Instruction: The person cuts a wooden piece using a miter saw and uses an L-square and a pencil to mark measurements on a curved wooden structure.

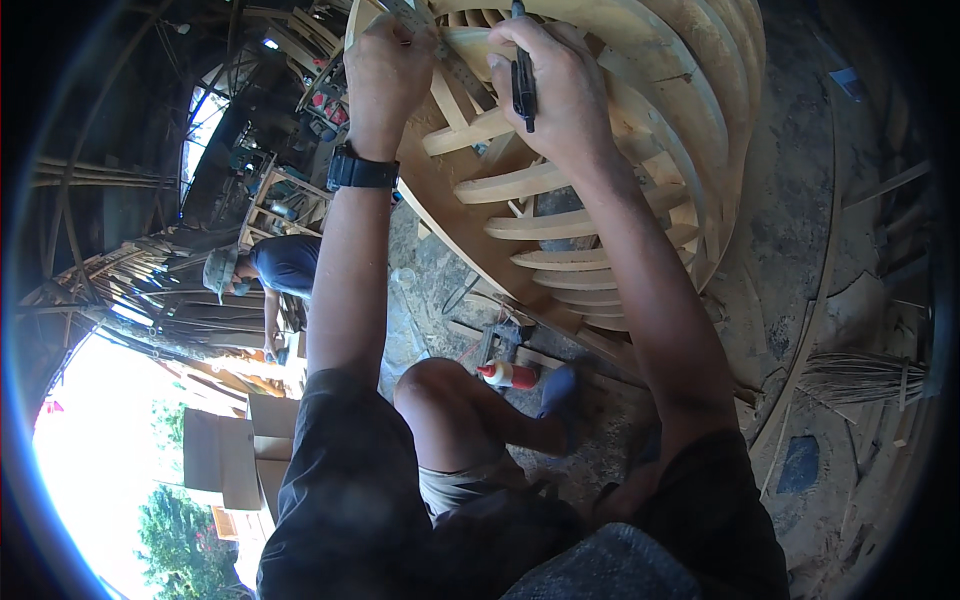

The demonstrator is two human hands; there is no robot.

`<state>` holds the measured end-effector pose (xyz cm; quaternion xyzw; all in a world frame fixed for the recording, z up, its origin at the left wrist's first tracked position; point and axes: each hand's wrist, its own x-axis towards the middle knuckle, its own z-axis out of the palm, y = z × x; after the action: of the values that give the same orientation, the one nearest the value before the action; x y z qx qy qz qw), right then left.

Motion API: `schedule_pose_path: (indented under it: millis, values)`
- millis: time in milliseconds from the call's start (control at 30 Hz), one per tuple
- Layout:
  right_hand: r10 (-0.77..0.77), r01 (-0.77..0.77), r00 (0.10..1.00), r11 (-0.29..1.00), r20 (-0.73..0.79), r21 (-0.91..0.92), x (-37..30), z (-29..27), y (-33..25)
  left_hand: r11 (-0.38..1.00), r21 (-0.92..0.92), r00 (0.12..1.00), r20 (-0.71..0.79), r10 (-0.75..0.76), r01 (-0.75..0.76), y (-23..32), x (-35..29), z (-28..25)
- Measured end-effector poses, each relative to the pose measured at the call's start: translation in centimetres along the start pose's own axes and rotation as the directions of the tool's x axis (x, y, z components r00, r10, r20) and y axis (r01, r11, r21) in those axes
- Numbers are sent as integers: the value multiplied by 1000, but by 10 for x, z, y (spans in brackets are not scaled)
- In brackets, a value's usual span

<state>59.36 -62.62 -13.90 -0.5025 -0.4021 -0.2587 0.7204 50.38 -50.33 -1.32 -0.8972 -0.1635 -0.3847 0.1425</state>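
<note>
A wooden boat-like frame [555, 180] with curved ribs takes up the top middle of the head view. My left hand [388, 80], with a black watch on its wrist, is closed at the frame's upper left edge. Its fingers pinch a grey flat strip [462, 75] that looks like a metal ruler and lies slantwise across the wood. To the right of it, my right hand [560, 90] is closed around a black pen [523, 80], held upright over the frame. The strip's far end is cut off at the top of the picture.
A red and white squeeze bottle [508, 376] lies on the floor beside my leg. Another person in a hat [285, 265] bends over work at the left. Cardboard boxes [222, 455] stand lower left. Thin sticks [865, 378] and wood strips litter the right floor.
</note>
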Motion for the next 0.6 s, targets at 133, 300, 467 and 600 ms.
schedule_pose_path:
  millis: [133, 300, 467, 600]
  values:
    - [-158, 141, 987, 928, -23, -344, -3, 10, -12, 1000, 5, 1000, -24, 0, 0, -5, -1, 2]
    - [-65, 75, 997, 841, 37, -536, 1, 24, -6, 1000, 23, 999, -43, 3, -2, 2, -1, 3]
    - [15, 30, 998, 789, 67, -614, 2, 27, -5, 1000, -20, 998, -68, -15, 14, 5, -2, 5]
    - [43, 33, 991, 832, 125, -554, 3, 22, -10, 999, 26, 998, -47, -31, 32, -10, 2, 6]
